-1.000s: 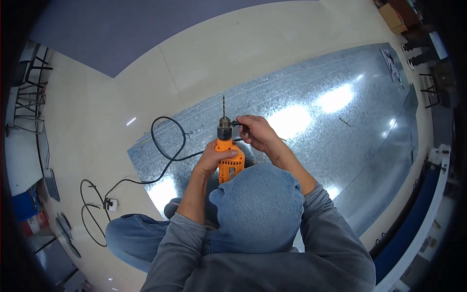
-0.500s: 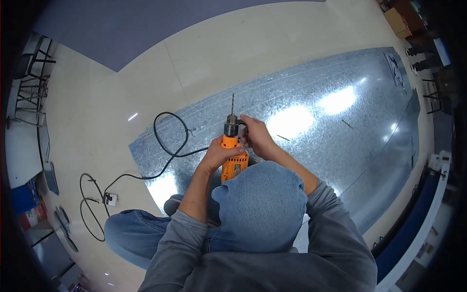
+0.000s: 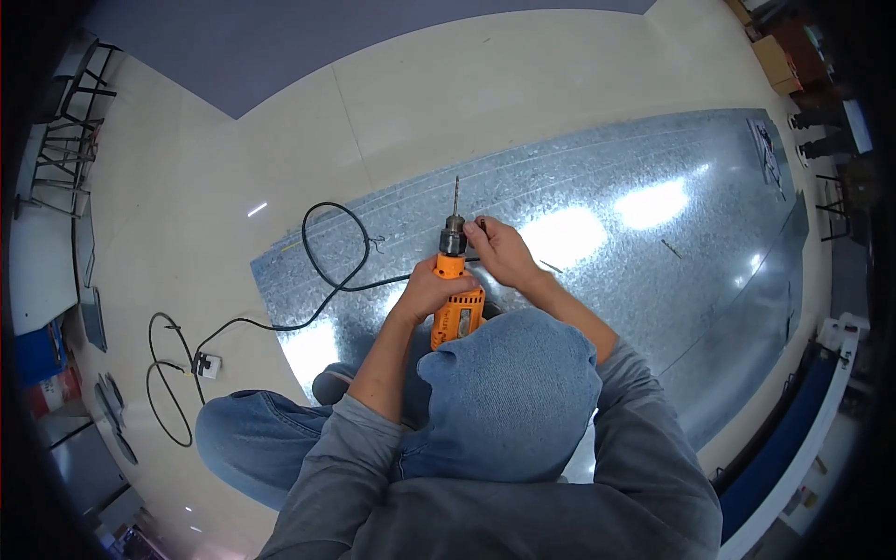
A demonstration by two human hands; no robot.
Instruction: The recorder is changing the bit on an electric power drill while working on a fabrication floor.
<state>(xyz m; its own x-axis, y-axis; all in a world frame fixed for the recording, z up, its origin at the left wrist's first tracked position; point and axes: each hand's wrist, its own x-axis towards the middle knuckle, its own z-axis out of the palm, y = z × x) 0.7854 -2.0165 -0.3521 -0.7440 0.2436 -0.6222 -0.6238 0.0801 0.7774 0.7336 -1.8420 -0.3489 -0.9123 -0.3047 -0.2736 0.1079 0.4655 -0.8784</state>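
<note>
An orange corded drill stands before my knee with its nose pointing away from me. My left hand is wrapped round its body, thumb across the top. A slim twist bit sits in the dark metal chuck. Just right of the chuck, my right hand pinches a small dark chuck key; its tip by the chuck is hard to make out. Another drill bit lies loose on the galvanized metal sheet, and a thin rod-like piece lies nearer my right hand.
The black power cord loops over the sheet's left end and runs to a white socket box on the floor. Folded chairs stand far left. A cardboard box and a person's feet are at the far right.
My right hand has turned about the chuck, its fingers now higher and closed on the key. The left hand keeps its hold on the drill. The whole view has shifted slightly.
</note>
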